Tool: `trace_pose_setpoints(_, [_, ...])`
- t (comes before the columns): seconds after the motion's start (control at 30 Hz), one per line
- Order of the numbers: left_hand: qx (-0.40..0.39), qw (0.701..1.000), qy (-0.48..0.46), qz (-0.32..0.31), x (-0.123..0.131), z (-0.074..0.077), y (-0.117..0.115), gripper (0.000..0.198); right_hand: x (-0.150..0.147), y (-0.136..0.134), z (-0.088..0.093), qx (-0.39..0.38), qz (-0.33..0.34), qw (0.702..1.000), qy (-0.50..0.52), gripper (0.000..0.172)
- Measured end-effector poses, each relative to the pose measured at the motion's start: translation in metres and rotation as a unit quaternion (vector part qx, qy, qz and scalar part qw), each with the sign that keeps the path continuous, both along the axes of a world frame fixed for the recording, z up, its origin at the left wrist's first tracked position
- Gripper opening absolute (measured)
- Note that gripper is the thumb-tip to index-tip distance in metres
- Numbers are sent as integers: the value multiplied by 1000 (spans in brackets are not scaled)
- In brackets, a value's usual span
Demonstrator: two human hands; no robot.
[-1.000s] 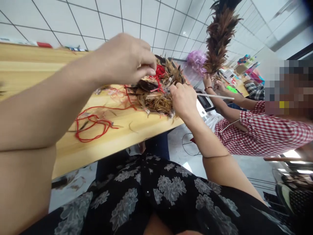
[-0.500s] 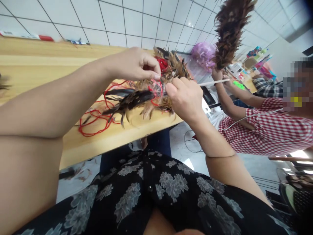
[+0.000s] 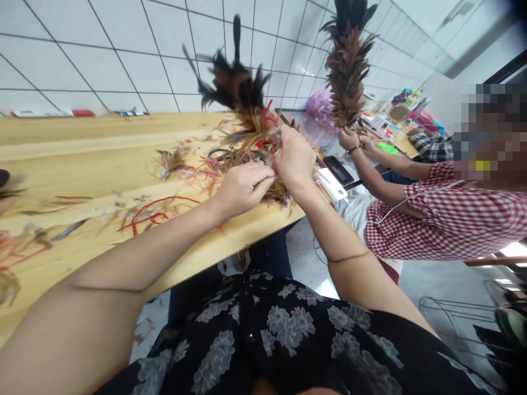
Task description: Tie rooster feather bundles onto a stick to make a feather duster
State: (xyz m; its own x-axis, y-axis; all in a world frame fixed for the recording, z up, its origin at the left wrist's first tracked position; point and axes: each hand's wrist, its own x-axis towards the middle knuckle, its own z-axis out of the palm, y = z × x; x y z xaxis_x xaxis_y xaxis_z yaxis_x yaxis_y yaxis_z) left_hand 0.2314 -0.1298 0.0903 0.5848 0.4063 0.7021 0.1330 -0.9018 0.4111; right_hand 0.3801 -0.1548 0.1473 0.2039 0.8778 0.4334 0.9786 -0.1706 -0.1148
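Note:
My right hand [image 3: 293, 158] is closed around the base of a bundle of brown and black feathers [image 3: 236, 93], which stands upright above the wooden table [image 3: 82, 159]. My left hand [image 3: 242, 186] sits just below and to the left, its fingers pinched on a red string [image 3: 272, 156] that runs up to the bundle's base. A heap of loose brown feathers [image 3: 247, 159] lies on the table behind both hands. More red string [image 3: 152, 211] lies in loops on the table to the left.
A person in a red checked shirt [image 3: 444, 219] sits to my right, holding up another feather duster [image 3: 348, 66]. A phone [image 3: 340, 170] and a white device [image 3: 331, 184] lie near the table's end. Scattered feathers [image 3: 168, 162] litter the table. A tiled wall rises behind.
The feather bundle has swung from lying sideways to standing upright. My left hand has dropped from above the bundle to below it, pinching the red string. My right hand has risen slightly.

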Motion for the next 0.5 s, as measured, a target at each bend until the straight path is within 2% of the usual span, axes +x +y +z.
trace_pose_setpoints(0.07, [87,996,7,35,-2,8,-2,31,4,6,-7,4,0,999,-36,37])
trace_pose_setpoints(0.13, [136,988,23,66,-11,18,7,31,10,6,-13,2,4,997,-74,36])
trace_pose_setpoints(0.3, [168,981,63,69,-43,42,53,29,25,-9,-15,-24,48,988,-146,31])
trace_pose_setpoints(0.37, [136,987,71,45,-51,54,68,23,26,-16,-11,-47,89,981,-168,30])
trace_pose_setpoints(0.5, [-31,998,60,-17,-54,70,76,16,14,-34,5,-114,200,955,-186,30])
